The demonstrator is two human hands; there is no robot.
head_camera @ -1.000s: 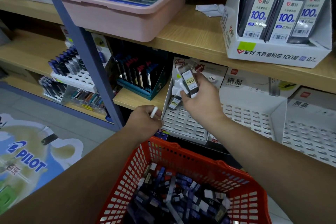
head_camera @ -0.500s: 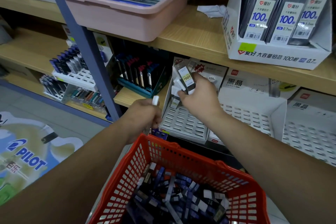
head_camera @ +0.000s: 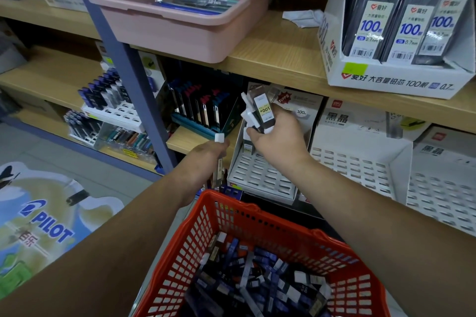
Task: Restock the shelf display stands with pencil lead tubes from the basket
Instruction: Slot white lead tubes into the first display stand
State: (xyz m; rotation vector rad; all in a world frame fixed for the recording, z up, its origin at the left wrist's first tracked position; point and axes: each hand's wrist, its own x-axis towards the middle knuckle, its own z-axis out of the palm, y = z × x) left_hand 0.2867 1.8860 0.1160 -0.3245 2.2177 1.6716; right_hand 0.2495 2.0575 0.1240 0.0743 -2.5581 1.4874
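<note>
The white stand (head_camera: 260,175) is judged barely stocked; several tubes (head_camera: 260,110) are gripped in the right hand (head_camera: 278,141), a single tube (head_camera: 219,152) pinched in the left hand (head_camera: 203,159); the basket (head_camera: 257,210) is seen heaped.

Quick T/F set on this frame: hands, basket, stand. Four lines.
1. The right hand grips a bunch of lead tubes. True.
2. The left hand is empty. False: the left hand holds one white-capped tube.
3. The red basket holds no stock. False: many loose tubes lie in the red basket.
4. The white slotted stand under the right hand is mostly bare. True.
</note>
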